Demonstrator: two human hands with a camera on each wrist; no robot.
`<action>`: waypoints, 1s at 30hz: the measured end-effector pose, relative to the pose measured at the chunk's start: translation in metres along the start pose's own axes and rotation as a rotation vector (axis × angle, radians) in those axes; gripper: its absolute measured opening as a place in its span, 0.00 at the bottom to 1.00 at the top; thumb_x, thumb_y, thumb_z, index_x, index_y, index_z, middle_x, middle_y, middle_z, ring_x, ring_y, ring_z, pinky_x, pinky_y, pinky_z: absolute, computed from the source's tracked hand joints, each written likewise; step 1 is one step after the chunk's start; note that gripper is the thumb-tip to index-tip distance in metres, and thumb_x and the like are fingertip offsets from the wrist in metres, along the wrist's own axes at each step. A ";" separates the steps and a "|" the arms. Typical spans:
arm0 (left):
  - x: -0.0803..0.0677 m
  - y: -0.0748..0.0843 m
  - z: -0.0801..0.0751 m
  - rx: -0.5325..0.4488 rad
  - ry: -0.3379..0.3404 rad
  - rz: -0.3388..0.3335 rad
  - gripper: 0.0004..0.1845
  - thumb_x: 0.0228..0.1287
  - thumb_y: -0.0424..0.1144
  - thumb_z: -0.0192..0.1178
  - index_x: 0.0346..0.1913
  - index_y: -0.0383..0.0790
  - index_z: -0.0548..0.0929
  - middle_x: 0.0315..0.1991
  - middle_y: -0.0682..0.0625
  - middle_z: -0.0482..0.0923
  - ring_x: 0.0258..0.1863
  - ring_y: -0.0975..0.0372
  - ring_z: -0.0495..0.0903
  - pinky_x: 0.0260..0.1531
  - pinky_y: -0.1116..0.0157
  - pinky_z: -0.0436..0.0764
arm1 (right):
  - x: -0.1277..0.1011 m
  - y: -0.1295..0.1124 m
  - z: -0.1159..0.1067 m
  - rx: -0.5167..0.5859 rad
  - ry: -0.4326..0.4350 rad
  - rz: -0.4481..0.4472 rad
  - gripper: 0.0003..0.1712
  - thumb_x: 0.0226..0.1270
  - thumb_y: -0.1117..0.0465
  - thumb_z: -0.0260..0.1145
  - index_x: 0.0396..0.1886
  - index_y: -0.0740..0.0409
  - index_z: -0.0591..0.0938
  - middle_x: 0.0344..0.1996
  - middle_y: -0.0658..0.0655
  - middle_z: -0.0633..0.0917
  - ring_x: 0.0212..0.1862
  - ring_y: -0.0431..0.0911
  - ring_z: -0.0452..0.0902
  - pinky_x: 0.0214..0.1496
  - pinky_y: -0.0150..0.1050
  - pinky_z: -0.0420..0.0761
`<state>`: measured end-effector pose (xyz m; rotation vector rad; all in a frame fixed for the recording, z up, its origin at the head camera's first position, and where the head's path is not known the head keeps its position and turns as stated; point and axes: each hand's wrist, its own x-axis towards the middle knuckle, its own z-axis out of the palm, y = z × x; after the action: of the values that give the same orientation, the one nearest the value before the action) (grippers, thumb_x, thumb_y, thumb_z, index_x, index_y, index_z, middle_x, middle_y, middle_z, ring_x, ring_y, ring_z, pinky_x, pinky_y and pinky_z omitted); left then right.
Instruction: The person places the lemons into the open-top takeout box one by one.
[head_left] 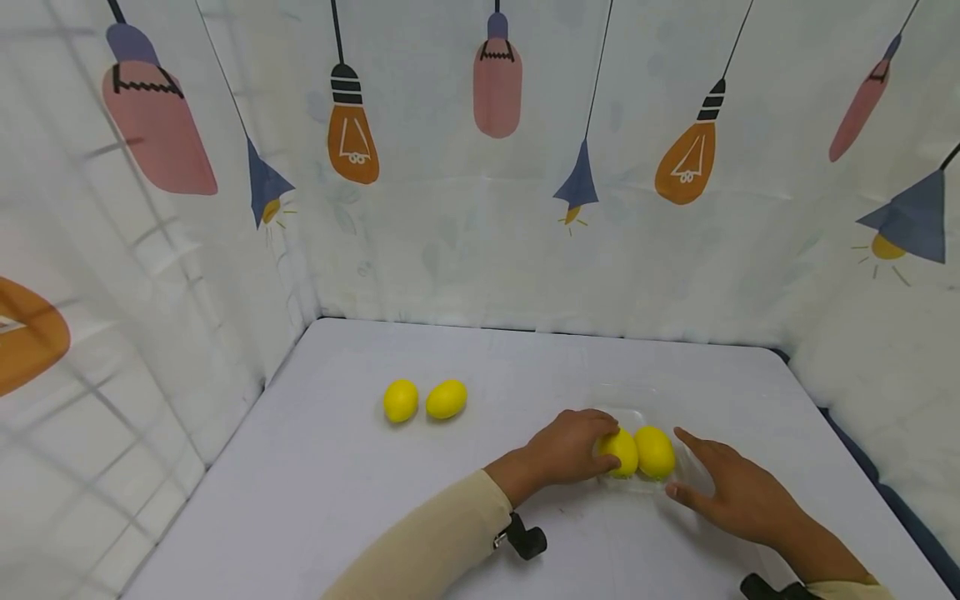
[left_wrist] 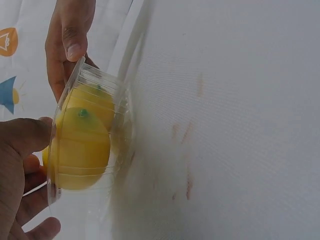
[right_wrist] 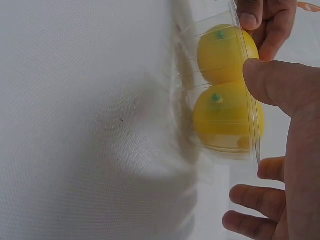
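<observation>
Well to the left of both hands, two lemons point(head_left: 401, 400) point(head_left: 446, 398) lay side by side on the white table point(head_left: 315, 483), outside any container and apart from the work. Two more lemons sat touching each other in a clear tray point(head_left: 637, 417) between the hands. Judging by this, the job looked about half done: two lemons in the tray, two yet to go in.

The left hand point(head_left: 570, 446), in a cream sleeve point(head_left: 427, 542), was curled over the left lemon in the tray point(head_left: 621, 451). Its fingers covered that lemon's near side and its thumb point(left_wrist: 25, 135) lay against the tray's rim in the left wrist view. It seemed to be gripping the lemon, or just setting it down.

Just beside it, the right lemon in the tray point(head_left: 655, 451) lay free of any fingers.

The right hand point(head_left: 738, 492) rested on the tray's right side, fingers spread and nearly straight. In the right wrist view its thumb point(right_wrist: 272, 80) pressed on the rim point(right_wrist: 250, 65), steadying the tray rather than grasping it.
</observation>
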<state>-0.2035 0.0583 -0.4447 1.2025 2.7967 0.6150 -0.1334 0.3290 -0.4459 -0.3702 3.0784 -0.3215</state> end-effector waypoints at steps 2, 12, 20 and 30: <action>-0.001 -0.001 -0.001 -0.013 0.010 0.014 0.26 0.71 0.54 0.65 0.66 0.45 0.81 0.65 0.59 0.77 0.66 0.68 0.73 0.67 0.68 0.68 | 0.000 0.000 0.000 -0.005 0.003 -0.002 0.55 0.63 0.24 0.62 0.76 0.59 0.68 0.61 0.71 0.78 0.60 0.68 0.76 0.50 0.68 0.80; -0.011 -0.010 -0.011 -0.061 0.059 0.051 0.24 0.72 0.53 0.64 0.66 0.49 0.80 0.67 0.59 0.75 0.68 0.67 0.70 0.69 0.67 0.66 | 0.001 0.000 -0.001 -0.012 -0.024 0.014 0.57 0.62 0.22 0.60 0.77 0.59 0.67 0.62 0.72 0.77 0.60 0.68 0.76 0.51 0.69 0.79; -0.022 -0.024 -0.019 -0.076 0.052 0.044 0.23 0.73 0.52 0.63 0.66 0.49 0.81 0.68 0.58 0.74 0.70 0.65 0.69 0.70 0.65 0.66 | 0.001 -0.003 -0.003 -0.022 -0.039 0.028 0.59 0.60 0.20 0.60 0.76 0.60 0.68 0.62 0.72 0.77 0.61 0.68 0.75 0.51 0.69 0.79; -0.034 -0.042 -0.028 -0.098 0.059 0.001 0.24 0.73 0.51 0.64 0.67 0.49 0.79 0.69 0.56 0.74 0.70 0.63 0.69 0.71 0.61 0.67 | 0.000 -0.003 -0.002 -0.018 -0.013 0.010 0.57 0.62 0.22 0.61 0.76 0.60 0.68 0.62 0.72 0.78 0.60 0.68 0.76 0.51 0.69 0.79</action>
<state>-0.2143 -0.0014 -0.4386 1.1871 2.7762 0.7896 -0.1325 0.3272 -0.4429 -0.3565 3.0714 -0.2897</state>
